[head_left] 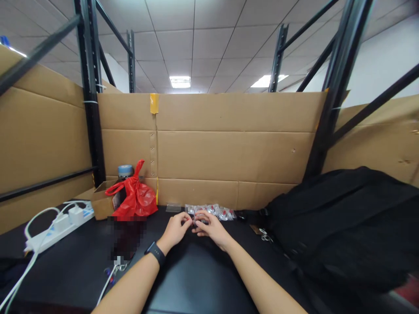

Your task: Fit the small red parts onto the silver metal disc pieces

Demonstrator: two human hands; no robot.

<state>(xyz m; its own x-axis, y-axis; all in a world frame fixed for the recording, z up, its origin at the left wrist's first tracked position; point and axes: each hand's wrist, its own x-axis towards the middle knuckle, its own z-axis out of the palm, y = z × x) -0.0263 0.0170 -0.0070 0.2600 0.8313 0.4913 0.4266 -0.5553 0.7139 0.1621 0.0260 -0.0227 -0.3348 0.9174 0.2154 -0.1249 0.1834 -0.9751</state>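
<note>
My left hand (176,229), with a dark watch on its wrist, reaches to the middle of the black table (196,279). Its thumb and forefinger are pinched together. Facing it, my right hand (211,227) has its fingers curled round a small dark, shiny thing (194,221), too small to name. The left fingertips meet it from the other side; whether they grip it I cannot tell. Just behind the hands lies a row of clear plastic packets (212,211) with silvery and red contents. A flat clear piece (173,207) rests left of them.
A white power strip (62,226) with plugs and cables lies at left. Beside it stand a cardboard box (102,203), a blue-lidded jar (125,171) and a red plastic bag (140,198). Scissors (265,235) lie by a large black bag (347,226) at right. Cardboard walls surround the table.
</note>
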